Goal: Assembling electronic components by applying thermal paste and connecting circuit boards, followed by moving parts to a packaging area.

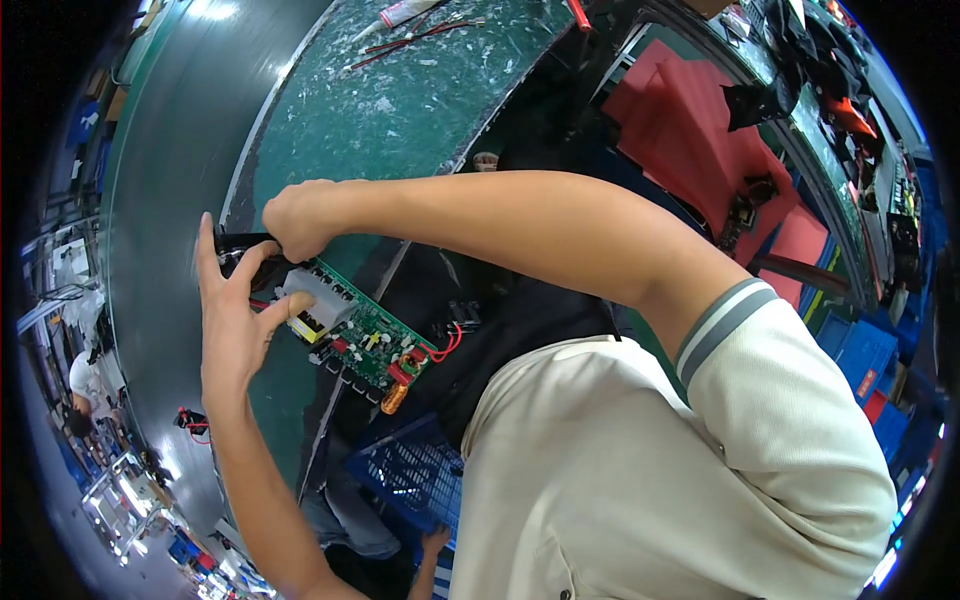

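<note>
A green circuit board [375, 322] lies slantwise across the near edge of the green worktable, its near end reaching past that edge. It carries a grey block [318, 300], a copper-coloured coil [395, 400] and red wires [447, 345]. My left hand [232, 318] grips the board's far end, thumb on the grey block, index finger bent beside a black part [240, 243] and another finger stretched away. Right beside it, my right hand [302, 218] is closed at the board's far corner. Its fingers are turned away, so whatever they hold is hidden.
A tube [405, 12] and dark red cables [415, 42] lie farther up the worktable [370, 120]. Beyond it runs a grey belt [165, 200] with a small black part with red wire [192, 420]. A blue crate [415, 465] and another person's hand [436, 540] are below.
</note>
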Motion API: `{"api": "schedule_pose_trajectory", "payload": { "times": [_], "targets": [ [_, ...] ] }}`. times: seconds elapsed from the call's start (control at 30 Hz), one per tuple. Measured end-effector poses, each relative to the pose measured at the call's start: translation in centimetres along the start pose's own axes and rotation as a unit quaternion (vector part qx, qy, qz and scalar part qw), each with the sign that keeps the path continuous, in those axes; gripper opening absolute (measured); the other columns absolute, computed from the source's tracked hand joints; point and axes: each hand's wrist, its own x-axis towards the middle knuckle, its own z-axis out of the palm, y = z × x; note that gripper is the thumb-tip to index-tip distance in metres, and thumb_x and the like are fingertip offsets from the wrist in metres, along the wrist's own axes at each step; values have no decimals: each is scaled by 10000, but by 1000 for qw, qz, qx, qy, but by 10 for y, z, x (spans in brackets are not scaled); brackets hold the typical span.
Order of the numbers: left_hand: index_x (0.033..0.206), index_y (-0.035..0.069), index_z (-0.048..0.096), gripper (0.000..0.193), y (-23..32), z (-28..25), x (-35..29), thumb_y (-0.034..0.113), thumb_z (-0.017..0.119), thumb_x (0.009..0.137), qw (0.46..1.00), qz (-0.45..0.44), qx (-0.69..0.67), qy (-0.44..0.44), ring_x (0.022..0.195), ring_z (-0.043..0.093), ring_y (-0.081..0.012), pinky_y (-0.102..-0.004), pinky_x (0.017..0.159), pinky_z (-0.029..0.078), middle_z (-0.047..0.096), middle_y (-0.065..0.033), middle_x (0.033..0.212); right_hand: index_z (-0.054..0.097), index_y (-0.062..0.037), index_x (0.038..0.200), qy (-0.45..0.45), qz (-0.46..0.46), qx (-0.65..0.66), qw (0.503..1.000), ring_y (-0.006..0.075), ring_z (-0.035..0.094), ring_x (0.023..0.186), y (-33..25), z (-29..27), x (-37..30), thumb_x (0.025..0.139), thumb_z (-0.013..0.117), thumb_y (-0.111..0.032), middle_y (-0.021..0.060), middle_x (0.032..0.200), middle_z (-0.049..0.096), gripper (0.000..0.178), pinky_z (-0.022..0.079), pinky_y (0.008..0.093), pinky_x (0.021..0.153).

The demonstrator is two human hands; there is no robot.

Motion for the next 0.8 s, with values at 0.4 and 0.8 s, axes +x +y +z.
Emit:
{"api": "schedule_pose_trajectory", "payload": {
  "times": [0.4, 0.8],
  "targets": [
    [1233, 133, 574, 629, 4, 1, -15, 199, 809, 653, 998, 21, 15, 53, 1313, 332, -392, -447, 1054, 337, 252, -200, 1473, 719, -49, 876, -51, 6, 5, 999, 293, 675, 829, -10, -10, 4, 729, 618, -155, 141, 837, 690, 207, 527, 398, 694],
    [1206, 137, 614, 463, 37, 23, -51, 128, 725, 756, 977, 21, 105, 183, 1267, 355, -387, -462, 1044, 323, 306, -158, 1453, 718, -42, 822, -58, 31, 8, 998, 259, 684, 728, -16, -7, 0, 749, 634, -157, 108, 746, 686, 160, 537, 366, 632]
  ]
}}
